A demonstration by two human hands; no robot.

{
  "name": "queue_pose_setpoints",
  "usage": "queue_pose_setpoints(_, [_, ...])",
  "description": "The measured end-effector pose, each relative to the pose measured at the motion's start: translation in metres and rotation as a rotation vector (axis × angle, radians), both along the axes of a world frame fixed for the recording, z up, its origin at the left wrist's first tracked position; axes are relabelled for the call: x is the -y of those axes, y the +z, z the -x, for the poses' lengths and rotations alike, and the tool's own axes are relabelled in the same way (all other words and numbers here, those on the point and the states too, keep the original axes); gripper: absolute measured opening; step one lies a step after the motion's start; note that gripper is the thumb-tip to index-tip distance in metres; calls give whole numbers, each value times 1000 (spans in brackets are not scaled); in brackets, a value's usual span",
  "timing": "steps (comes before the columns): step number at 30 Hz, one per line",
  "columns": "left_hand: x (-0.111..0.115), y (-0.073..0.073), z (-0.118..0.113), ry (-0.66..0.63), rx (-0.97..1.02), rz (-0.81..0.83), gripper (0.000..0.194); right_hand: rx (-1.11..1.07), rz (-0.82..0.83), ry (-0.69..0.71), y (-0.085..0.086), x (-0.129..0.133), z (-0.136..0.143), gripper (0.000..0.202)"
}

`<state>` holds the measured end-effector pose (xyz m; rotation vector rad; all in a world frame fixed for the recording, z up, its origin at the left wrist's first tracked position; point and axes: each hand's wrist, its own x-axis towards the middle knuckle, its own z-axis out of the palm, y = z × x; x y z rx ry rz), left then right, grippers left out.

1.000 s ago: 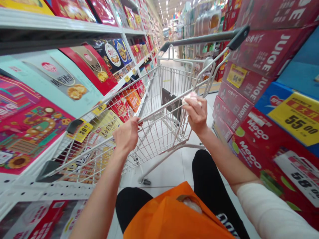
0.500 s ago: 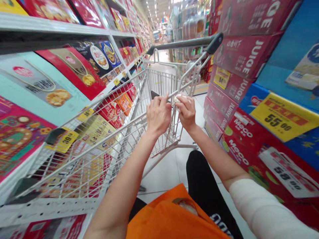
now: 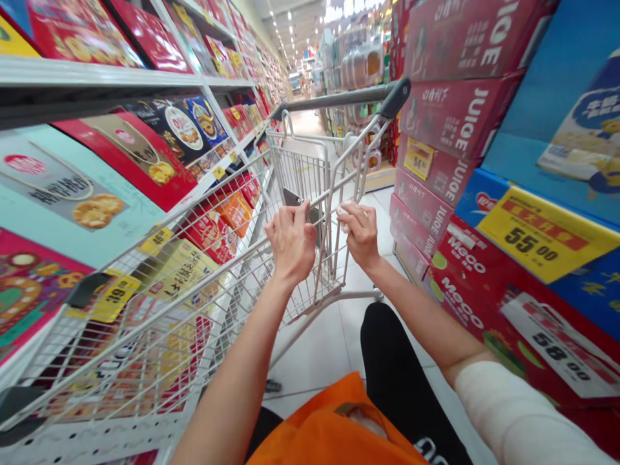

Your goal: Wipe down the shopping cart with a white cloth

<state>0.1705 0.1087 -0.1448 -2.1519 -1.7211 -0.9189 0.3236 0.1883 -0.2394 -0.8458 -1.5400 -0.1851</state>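
A wire shopping cart (image 3: 232, 278) with a dark push bar (image 3: 334, 98) stands at an angle before me. My left hand (image 3: 292, 247) is closed over the cart's near top rail, fingers curled and thumb to the right. Just right of it, my right hand (image 3: 361, 236) pinches a small crumpled white wad (image 3: 343, 212), perhaps a tissue, beside the cart's wire frame. Its fingers partly hide the wad, and I cannot tell whether they touch the wires. A dark panel (image 3: 291, 199) is fixed to the wires behind my left hand.
Shelves of gift boxes (image 3: 77, 194) line the left, close to the cart. Stacked pink drink cartons (image 3: 436, 110) and red cartons (image 3: 465, 278) with price signs rise on the right. White floor tiles (image 3: 314, 355) show below, with the aisle running ahead.
The cart and both hands sit slightly lower in view. My left hand has shifted left, widening the gap between the hands. My right hand still pinches the white wad.
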Motion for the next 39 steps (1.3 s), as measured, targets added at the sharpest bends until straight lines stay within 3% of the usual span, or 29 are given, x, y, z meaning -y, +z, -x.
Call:
queue_pose_setpoints(6, [1,1,-2,5,39,1,104,-190,39,-86,8,5,9,31])
queue_pose_setpoints(10, [4,3,0,-7,44,21,105,-102,4,-10,9,5,18,30])
queue_pose_setpoints(14, [4,2,1,-24,57,23,105,-166,0,-145,7,3,18,33])
queue_pose_setpoints(16, [3,3,-1,-10,56,15,105,-163,6,-115,5,4,19,33])
queue_pose_setpoints(19, [9,10,1,-41,23,60,96,-119,-15,-25,3,4,19,30])
queue_pose_setpoints(22, [30,23,24,-65,-73,122,85,-165,-4,-99,2,-1,9,28])
queue_pose_setpoints(26, [78,31,87,263,-210,39,69,-223,2,-134,5,1,5,27])
queue_pose_setpoints(30, [107,18,140,603,-207,121,55,-272,-74,-70,5,22,39,22])
queue_pose_setpoints(34, [108,2,146,629,-147,97,38,-190,-89,39,-1,39,78,25])
queue_pose_setpoints(37, [104,-3,139,630,-88,50,37,-70,-62,89,-5,39,82,30])
queue_pose_setpoints(39, [102,-4,135,627,-71,36,37,-92,-33,15,-6,36,78,30])
